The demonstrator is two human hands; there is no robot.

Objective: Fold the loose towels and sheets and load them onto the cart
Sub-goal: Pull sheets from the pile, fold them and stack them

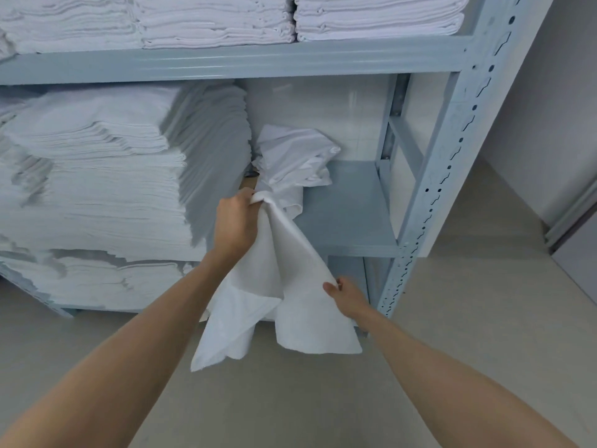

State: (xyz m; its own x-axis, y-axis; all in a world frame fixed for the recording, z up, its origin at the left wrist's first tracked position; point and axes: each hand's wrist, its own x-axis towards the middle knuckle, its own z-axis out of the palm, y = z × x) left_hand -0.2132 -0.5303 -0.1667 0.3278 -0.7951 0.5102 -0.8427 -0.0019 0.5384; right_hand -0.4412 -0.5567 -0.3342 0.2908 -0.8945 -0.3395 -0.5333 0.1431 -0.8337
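The left hand [235, 221] is raised in front of the middle shelf [349, 211] of a pale blue metal rack [452, 130]. Its grip is closed around a bunched corner of a loose white towel [284, 305], with the fingers curled over the fabric at the front edge of the shelf. The right hand [347, 297] sits lower, below the shelf and just beside the rack's front upright. Its thumb presses on the towel's right edge in a pinch; the fingers lie behind the cloth and are not visible.

The towel hangs between the two hands in a sloping span. Its lower corners droop free below the shelf, above the floor [452, 350]. Behind the left hand, a crumpled heap of white linen [294, 156] rests on the shelf against the back wall. Whether the held towel is joined to this heap cannot be determined; the two meet at the left hand.

To the left of the heap, a tall stack of folded white linens [113, 173] fills the remainder of the shelf and stands touching or very near the heap. More folded linen [97, 279] lies on the level below the shelf. The level above the shelf carries three stacks of folded towels [216, 21] side by side.
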